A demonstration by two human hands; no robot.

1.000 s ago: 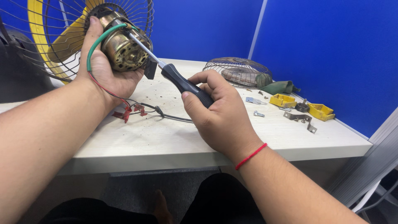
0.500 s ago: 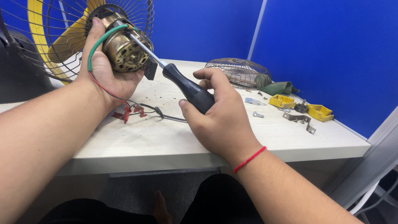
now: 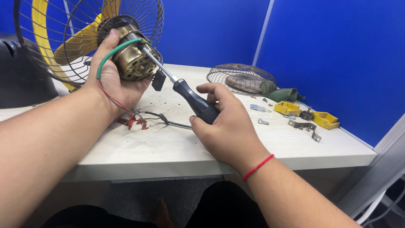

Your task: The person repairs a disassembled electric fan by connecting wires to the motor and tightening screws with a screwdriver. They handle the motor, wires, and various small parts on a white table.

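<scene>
My left hand [image 3: 110, 80] grips a brass-coloured fan motor [image 3: 131, 55] fixed to the back of a wire fan guard [image 3: 63, 38] with yellow blades behind it. A green wire [image 3: 110, 55] and red wires run from the motor over my hand to the table. My right hand [image 3: 225, 122] holds a black-handled screwdriver [image 3: 196, 101]; its metal shaft slants up and left, the tip against the motor's side.
On the pale table [image 3: 168, 143] lie a second wire guard [image 3: 241, 78], a green cloth piece [image 3: 287, 93], two yellow plastic parts [image 3: 287, 108], a metal bracket [image 3: 304, 126] and small screws [image 3: 262, 121]. Blue partition walls stand behind. A black object [image 3: 17, 76] sits at left.
My right hand has shifted a little on the screwdriver handle; the tip stays at the motor. My left hand and the motor have barely moved.
</scene>
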